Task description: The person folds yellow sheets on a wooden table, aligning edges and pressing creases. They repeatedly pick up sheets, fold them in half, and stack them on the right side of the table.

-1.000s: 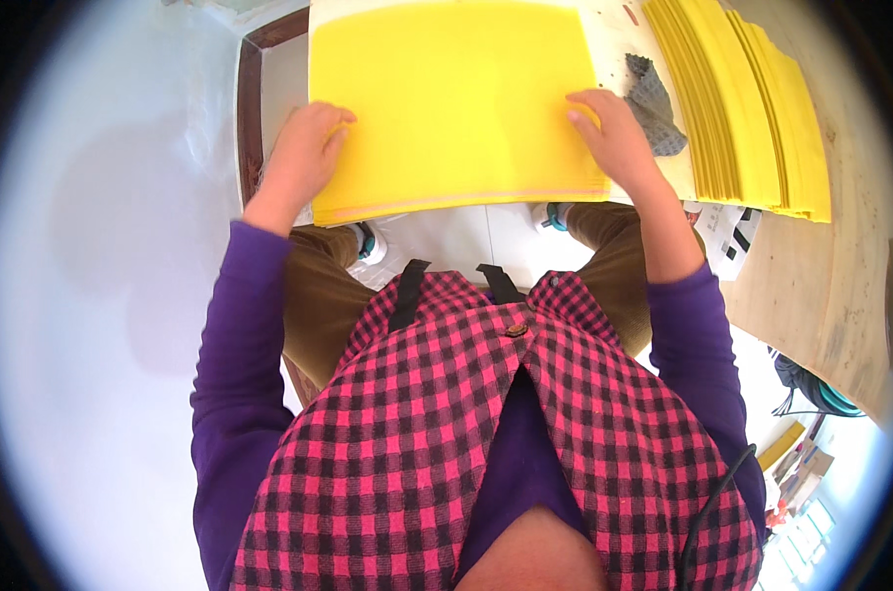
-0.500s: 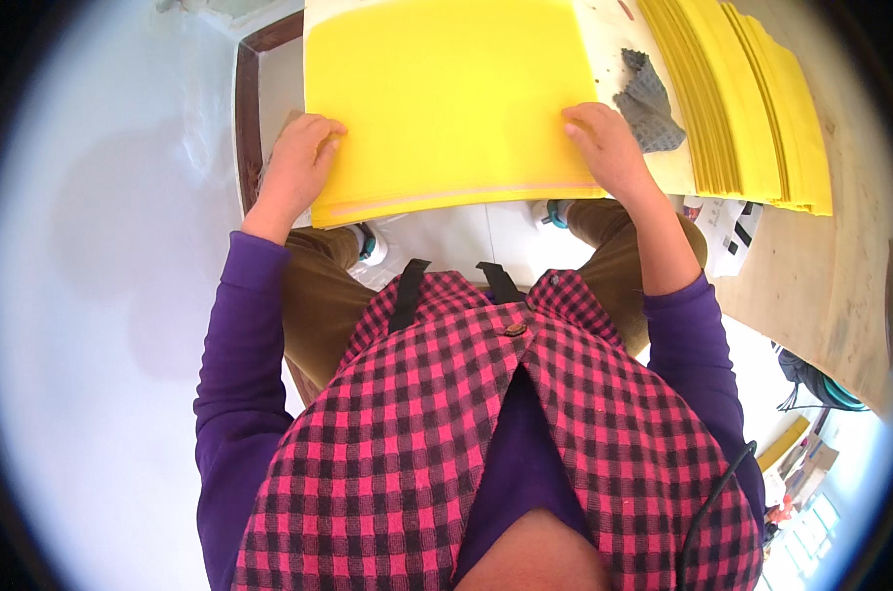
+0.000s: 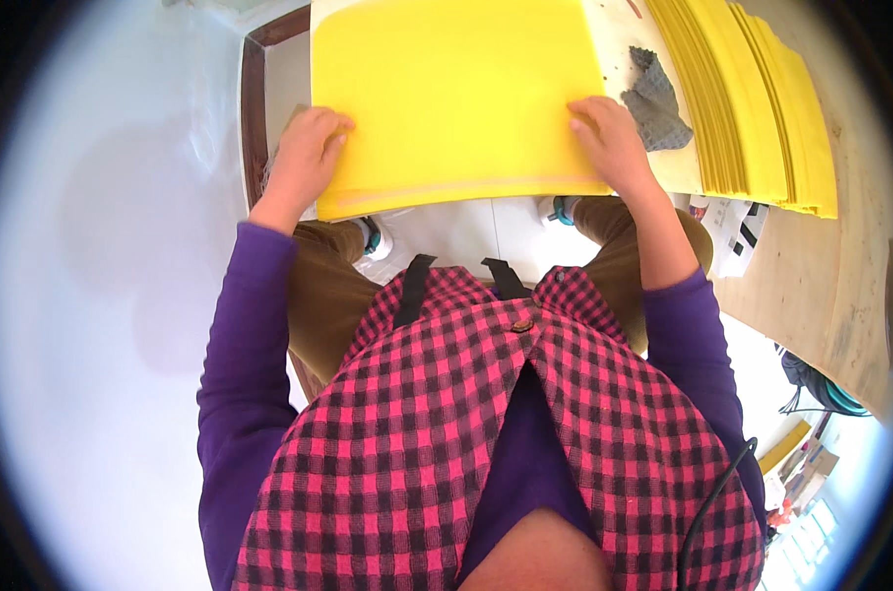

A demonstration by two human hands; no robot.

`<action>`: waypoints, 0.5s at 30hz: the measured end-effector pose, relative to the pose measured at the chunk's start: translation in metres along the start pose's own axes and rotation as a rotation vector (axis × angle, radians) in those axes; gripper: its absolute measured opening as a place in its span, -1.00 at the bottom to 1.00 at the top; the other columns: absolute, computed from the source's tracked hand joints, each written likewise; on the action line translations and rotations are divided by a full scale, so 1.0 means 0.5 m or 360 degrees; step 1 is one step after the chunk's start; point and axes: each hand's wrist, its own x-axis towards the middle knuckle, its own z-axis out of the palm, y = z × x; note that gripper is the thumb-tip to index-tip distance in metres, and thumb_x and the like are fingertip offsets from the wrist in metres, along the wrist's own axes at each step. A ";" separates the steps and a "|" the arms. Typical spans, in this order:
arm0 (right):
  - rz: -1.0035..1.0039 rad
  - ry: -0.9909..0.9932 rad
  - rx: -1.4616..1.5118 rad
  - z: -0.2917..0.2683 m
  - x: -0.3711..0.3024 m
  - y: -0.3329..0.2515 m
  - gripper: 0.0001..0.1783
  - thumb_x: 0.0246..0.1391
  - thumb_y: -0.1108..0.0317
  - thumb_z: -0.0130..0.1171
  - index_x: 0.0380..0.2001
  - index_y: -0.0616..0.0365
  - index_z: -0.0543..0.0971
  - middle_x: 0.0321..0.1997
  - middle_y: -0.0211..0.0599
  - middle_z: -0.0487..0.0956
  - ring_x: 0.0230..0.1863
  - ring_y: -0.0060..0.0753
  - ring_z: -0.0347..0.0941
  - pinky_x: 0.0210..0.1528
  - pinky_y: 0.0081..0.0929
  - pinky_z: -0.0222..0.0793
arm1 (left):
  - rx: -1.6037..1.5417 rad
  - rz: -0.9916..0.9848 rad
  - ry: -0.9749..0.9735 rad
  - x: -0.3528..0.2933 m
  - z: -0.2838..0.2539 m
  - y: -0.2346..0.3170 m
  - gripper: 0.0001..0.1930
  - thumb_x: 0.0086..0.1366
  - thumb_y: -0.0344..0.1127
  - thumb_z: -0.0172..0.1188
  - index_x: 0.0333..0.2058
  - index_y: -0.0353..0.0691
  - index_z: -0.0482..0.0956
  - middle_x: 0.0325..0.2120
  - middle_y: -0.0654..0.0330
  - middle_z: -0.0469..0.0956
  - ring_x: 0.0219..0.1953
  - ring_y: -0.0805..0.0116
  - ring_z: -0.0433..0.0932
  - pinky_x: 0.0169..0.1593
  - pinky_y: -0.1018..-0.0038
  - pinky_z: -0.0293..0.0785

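Note:
A broad yellow sheet (image 3: 456, 98), paper or thin cloth, lies flat in front of me on a pale table. Faint lines along its near edge look like several layers. My left hand (image 3: 311, 156) pinches the left side near the front corner, thumb and fingers bent together. On the opposite side, my right hand (image 3: 614, 143) has its fingers curled at the right border, the fingertips resting on the yellow surface. Both palms sit just outside the sheet's sides.
Thick stacks of folded yellow sheets (image 3: 752, 108) stand to the right on a wooden tabletop (image 3: 801, 286). Between them and my right hand lies a crumpled grey cloth (image 3: 658, 103). A dark brown wooden frame (image 3: 255, 108) borders the left side, by a white wall (image 3: 112, 295).
Both hands keep their places at the sheet's sides. The whole view has shifted slightly, and the sheet's near edge appears a little higher.

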 end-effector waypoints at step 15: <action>0.0083 0.0067 0.0021 0.008 0.037 -0.015 -0.66 0.14 0.24 0.09 -0.13 0.26 0.55 -0.03 -0.02 0.52 0.06 0.04 0.37 0.15 -0.21 0.26 | 0.0090 -0.0028 0.0034 0.036 0.002 0.016 -0.83 0.18 -0.48 0.09 -0.24 -0.27 0.56 -0.25 0.01 0.54 -0.11 -0.01 0.47 -0.02 0.21 0.39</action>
